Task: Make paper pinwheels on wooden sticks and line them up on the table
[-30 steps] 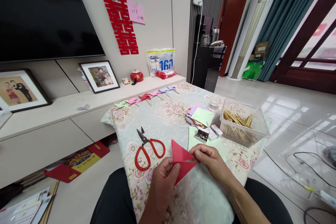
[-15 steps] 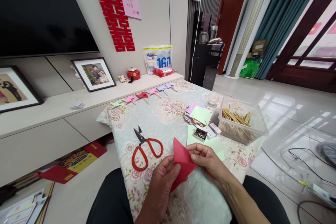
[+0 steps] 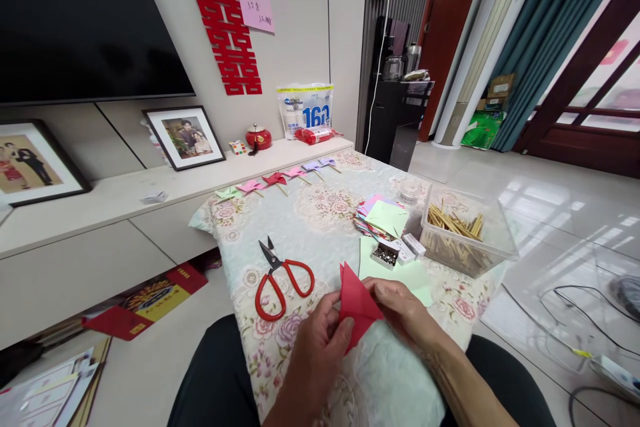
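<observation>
A folded piece of red paper (image 3: 357, 303) with pointed corners stands between my hands above the near part of the table. My left hand (image 3: 323, 340) pinches its left side, thumb in front and fingers behind. At its right edge my right hand (image 3: 397, 303) is closed on the paper, the fingertips partly hidden behind it. Scissors with red handles (image 3: 285, 271) lie partly open left of my hands. Just beyond my right hand, an open small box of metal pins (image 3: 385, 255) rests on a light green sheet (image 3: 417, 277).
Several paper pinwheels on sticks (image 3: 275, 180) line the table's far edge. A stack of coloured paper (image 3: 385, 219) lies beside a clear plastic bin (image 3: 493, 255) of thin wooden sticks (image 3: 457, 223). Small white boxes (image 3: 413, 247) and a round clear container (image 3: 411, 188) are nearby.
The red paper has turned slightly, and a second point now shows at its top. My right fingers have curled further behind its right edge. The whole view has shifted a little.
</observation>
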Demonstrator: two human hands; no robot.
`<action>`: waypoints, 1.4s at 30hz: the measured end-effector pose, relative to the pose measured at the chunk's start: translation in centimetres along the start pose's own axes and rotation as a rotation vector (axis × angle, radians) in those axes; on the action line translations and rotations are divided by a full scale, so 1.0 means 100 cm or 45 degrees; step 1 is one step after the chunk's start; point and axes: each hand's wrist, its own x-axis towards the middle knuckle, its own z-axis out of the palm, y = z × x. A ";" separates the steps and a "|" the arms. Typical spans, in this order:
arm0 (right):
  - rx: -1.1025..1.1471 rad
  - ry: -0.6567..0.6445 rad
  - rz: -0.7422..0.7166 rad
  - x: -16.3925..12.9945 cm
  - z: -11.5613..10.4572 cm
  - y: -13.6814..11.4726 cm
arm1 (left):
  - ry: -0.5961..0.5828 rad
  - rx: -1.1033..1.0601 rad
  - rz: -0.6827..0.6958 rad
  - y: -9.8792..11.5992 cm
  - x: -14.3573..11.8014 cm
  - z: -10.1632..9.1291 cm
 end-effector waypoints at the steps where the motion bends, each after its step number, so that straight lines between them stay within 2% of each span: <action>1: -0.024 -0.023 -0.024 0.000 0.000 -0.001 | 0.047 0.113 0.025 0.001 -0.001 0.001; 4: -0.133 0.005 -0.088 0.000 0.001 -0.002 | 0.132 0.424 0.078 0.003 -0.005 0.005; 6: -0.143 0.067 -0.099 0.000 0.000 -0.001 | 0.088 0.474 0.085 0.006 -0.007 0.006; 10: 0.067 0.081 0.028 -0.002 -0.002 -0.001 | -0.010 0.228 0.029 0.015 -0.009 0.003; 13: 0.240 -0.029 0.111 -0.004 0.001 -0.005 | 0.025 0.038 -0.041 0.017 -0.007 -0.001; 16: 0.277 -0.154 0.120 -0.005 0.005 -0.008 | 0.024 -0.096 -0.067 0.017 -0.004 -0.004; 21: 0.110 -0.147 0.092 -0.006 0.003 -0.005 | 0.060 0.084 -0.023 0.021 -0.001 -0.006; 24: 0.092 -0.174 0.137 -0.007 0.001 -0.002 | 0.016 0.084 -0.027 0.027 0.000 -0.007; 30: 0.139 -0.123 0.133 -0.007 0.001 -0.002 | -0.077 0.033 0.003 0.030 -0.001 -0.009; 34: 0.202 -0.044 0.162 -0.007 -0.001 -0.001 | -0.146 -0.181 -0.048 0.026 0.000 -0.010; 38: 0.231 0.044 0.163 -0.008 -0.002 0.000 | -0.056 -0.343 -0.163 0.022 0.001 -0.008; 42: 0.205 0.039 0.164 -0.008 -0.001 -0.002 | 0.015 -0.437 -0.222 0.022 0.001 -0.006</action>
